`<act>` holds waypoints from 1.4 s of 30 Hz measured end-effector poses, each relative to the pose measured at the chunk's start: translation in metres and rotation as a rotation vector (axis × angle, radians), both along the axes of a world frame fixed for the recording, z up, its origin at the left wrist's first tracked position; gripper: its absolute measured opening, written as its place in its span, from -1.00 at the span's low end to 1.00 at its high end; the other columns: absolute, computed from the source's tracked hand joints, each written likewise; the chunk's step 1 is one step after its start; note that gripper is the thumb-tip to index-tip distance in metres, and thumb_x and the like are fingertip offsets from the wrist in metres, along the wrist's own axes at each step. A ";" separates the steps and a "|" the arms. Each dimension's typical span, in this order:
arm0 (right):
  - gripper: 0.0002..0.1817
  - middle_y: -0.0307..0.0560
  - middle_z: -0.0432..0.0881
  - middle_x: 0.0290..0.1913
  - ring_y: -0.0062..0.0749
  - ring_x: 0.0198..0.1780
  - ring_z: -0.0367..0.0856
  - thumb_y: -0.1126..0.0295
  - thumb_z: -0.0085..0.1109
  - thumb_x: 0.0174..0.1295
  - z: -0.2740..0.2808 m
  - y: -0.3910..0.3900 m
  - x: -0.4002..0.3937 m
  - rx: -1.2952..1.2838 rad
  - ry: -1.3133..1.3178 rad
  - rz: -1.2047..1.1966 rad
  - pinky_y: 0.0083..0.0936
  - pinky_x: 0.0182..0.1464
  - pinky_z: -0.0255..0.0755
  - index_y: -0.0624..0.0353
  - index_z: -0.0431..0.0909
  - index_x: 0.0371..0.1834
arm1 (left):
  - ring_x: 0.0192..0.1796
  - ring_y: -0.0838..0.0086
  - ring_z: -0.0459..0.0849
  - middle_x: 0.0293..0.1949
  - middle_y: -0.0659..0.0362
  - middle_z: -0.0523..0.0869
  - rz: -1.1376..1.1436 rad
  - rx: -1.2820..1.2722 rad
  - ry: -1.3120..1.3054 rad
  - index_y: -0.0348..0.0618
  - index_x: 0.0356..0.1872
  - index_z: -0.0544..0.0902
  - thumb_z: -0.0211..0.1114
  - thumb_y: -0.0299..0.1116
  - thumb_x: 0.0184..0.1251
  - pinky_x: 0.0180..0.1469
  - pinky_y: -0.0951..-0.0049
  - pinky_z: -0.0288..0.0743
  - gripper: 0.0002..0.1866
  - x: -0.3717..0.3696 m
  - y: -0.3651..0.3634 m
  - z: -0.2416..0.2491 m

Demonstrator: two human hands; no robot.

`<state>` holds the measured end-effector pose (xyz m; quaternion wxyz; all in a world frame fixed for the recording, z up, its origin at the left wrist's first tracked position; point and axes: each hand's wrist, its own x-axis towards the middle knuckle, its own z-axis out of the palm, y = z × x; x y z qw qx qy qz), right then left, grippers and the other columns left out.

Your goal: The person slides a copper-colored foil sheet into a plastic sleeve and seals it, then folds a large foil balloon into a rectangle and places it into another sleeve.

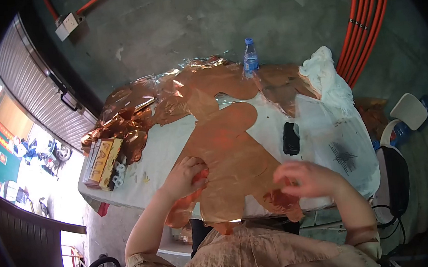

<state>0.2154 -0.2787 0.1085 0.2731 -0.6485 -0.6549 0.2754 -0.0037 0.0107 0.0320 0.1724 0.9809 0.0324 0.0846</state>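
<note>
A flat, copper-coloured foil sheet [226, 158] with rounded lobes, like an uninflated foil balloon, lies across the table's middle and reaches over its front edge. My left hand [188, 177] is closed at the sheet's left side, fingers curled around a raised, reddish-looking fold. Over the lower right lobe hovers my right hand [307, 178], slightly blurred, with bent fingers and a gap between thumb and fingertips. A dark, shiny red patch of foil shows just beneath it. To the right of the sheet lies a black phone-like object [291, 138].
More crumpled copper foil [194, 87] is heaped along the back of the white-covered table [173, 132]. A water bottle [250, 56] stands there. Boxes [102, 163] sit at left, clear plastic [345, 147] and a white fluffy cloth [323, 78] at right. A chair [395, 168] stands beside the table.
</note>
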 end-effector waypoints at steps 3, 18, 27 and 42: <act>-0.68 0.03 0.51 -0.07 -0.08 -0.05 0.55 0.26 0.18 0.15 -0.022 0.043 0.023 0.157 -0.241 -0.129 -0.27 -0.02 0.46 0.24 0.50 -0.12 | 0.08 0.19 0.51 0.03 0.09 0.57 -0.007 0.006 0.009 -0.16 -0.11 0.64 0.36 -0.32 0.06 0.16 0.28 0.41 -0.67 0.001 -0.003 0.006; -0.45 0.20 0.45 0.13 0.05 0.10 0.52 0.24 0.19 0.16 -0.115 0.205 0.159 0.047 -0.685 -0.934 -0.24 0.06 0.49 0.42 0.39 0.11 | -0.08 0.20 0.54 -0.12 0.13 0.63 0.106 -0.064 -0.220 -0.16 -0.22 0.64 0.39 -0.36 0.01 0.01 0.27 0.42 -0.73 0.006 -0.012 -0.015; -0.60 0.16 0.65 -0.08 -0.05 -0.04 0.66 0.26 -0.01 0.26 -0.076 0.193 0.179 -0.271 -0.730 -0.805 0.10 -0.01 0.44 0.16 0.46 0.13 | -0.08 0.20 0.54 -0.11 0.13 0.63 0.146 -0.097 -0.204 -0.14 -0.24 0.65 0.40 -0.39 -0.01 0.01 0.28 0.42 -0.75 0.007 -0.013 -0.012; -0.31 0.20 0.22 0.37 -0.01 0.42 0.15 0.02 0.11 0.20 -0.085 0.238 0.104 0.087 -0.699 -0.543 0.11 0.33 0.07 0.24 0.28 0.29 | 0.03 0.21 0.58 -0.02 0.09 0.62 0.038 0.075 0.107 -0.12 -0.06 0.62 0.27 -0.30 0.12 0.07 0.26 0.46 -0.67 0.002 0.031 0.028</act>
